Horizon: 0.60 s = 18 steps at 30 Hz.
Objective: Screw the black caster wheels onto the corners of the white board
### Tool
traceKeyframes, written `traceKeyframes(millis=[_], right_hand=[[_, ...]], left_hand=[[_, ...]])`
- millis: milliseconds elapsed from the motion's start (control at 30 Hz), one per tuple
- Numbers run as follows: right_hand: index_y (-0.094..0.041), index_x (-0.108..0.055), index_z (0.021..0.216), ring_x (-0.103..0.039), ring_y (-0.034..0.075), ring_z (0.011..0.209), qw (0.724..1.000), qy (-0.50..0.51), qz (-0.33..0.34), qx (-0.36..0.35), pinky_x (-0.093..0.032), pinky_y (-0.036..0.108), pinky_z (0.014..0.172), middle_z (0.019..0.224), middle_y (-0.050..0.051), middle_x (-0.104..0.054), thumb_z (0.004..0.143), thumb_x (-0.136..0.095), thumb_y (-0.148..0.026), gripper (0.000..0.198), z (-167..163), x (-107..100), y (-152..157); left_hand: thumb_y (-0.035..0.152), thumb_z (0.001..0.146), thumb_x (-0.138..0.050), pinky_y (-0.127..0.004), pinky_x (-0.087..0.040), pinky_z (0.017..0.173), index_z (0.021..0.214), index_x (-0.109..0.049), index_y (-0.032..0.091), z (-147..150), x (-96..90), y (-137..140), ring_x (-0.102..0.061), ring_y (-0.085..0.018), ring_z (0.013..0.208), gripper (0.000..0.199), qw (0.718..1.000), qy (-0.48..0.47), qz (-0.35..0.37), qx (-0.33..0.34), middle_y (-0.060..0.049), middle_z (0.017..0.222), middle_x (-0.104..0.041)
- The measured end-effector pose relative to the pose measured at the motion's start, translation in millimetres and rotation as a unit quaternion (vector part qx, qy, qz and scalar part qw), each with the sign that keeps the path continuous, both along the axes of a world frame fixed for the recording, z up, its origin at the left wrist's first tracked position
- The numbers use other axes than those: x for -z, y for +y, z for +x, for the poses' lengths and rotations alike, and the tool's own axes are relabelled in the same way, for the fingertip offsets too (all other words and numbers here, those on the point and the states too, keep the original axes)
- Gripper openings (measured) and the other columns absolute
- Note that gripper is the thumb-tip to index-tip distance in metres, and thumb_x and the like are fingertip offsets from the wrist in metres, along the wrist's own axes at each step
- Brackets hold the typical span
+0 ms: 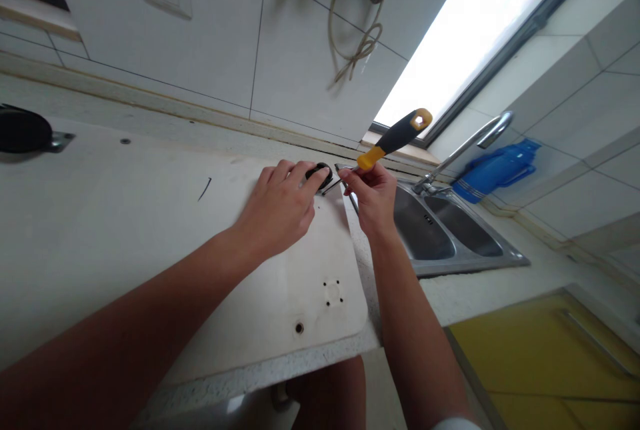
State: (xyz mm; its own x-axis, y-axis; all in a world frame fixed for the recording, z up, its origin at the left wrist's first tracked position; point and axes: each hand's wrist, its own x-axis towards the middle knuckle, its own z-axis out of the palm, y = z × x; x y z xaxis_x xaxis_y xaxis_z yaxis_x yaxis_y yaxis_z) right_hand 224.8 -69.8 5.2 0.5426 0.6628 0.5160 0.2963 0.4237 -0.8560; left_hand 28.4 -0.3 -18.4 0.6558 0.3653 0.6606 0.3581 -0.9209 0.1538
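My left hand (280,207) reaches over a white board (240,297), its fingers closed around a small black caster wheel (320,175) near the board's far right corner. Part of the caster is hidden by those fingers. My right hand (373,200) pinches the metal shaft of a screwdriver (395,140), whose black and yellow handle tilts up to the right. The shaft runs down toward the base of the caster; whether the tip sits in a screw I cannot tell. Some thin dark metal edge shows beneath my right fingers.
At the far left another black caster (25,133) with a metal plate is on the board. A small dark screw-like piece (205,189) lies mid-board. Screw holes (333,292) mark the near right corner. To the right are a steel sink (425,227), faucet (470,143) and blue jug (497,167).
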Motion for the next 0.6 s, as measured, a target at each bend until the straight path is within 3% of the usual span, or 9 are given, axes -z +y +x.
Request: traceKeyframes(millis=[67,167,433,600], right_hand=[[-0.022,-0.069,0.072,-0.058,0.008,0.064,1.0,-0.004,0.008,0.006,-0.051,0.021,0.053,0.072,-0.006,-0.07,0.065,-0.106,-0.036,0.04,-2,1,2],[-0.022,-0.078,0.079,-0.061,0.01,0.066,1.0,-0.01,-0.002,-0.003,-0.054,0.023,0.056,0.076,-0.004,-0.073,0.069,-0.104,-0.037,0.032,-3,1,1],[-0.025,-0.089,0.104,-0.076,0.015,0.082,0.996,-0.002,-0.064,-0.062,-0.067,0.032,0.079,0.1,0.004,-0.086,0.082,-0.095,-0.041,0.027,6,-4,-8],[-0.023,-0.08,0.084,-0.063,0.01,0.065,0.999,-0.002,-0.031,-0.011,-0.055,0.024,0.058,0.079,-0.002,-0.078,0.071,-0.1,-0.033,0.026,3,-2,-3]], left_hand=[[0.017,0.104,-0.059,-0.056,-0.051,0.107,0.161,-0.059,0.018,0,0.4,0,-0.059,-0.039,0.134,0.058,1.0,-0.001,-0.001,0.001,-0.015,0.16,-0.064],[0.017,0.104,-0.059,-0.057,-0.051,0.106,0.162,-0.058,0.019,0,0.5,0,-0.06,-0.039,0.134,0.058,1.0,-0.001,-0.003,0.002,-0.016,0.16,-0.064],[0.016,0.104,-0.059,-0.057,-0.05,0.109,0.162,-0.058,0.017,0,-0.4,0,-0.059,-0.039,0.134,0.058,1.0,0.0,-0.002,0.002,-0.015,0.16,-0.063],[0.017,0.103,-0.06,-0.056,-0.05,0.108,0.161,-0.058,0.017,1,0.5,0,-0.059,-0.039,0.133,0.058,1.0,-0.004,0.002,0.001,-0.015,0.16,-0.064]])
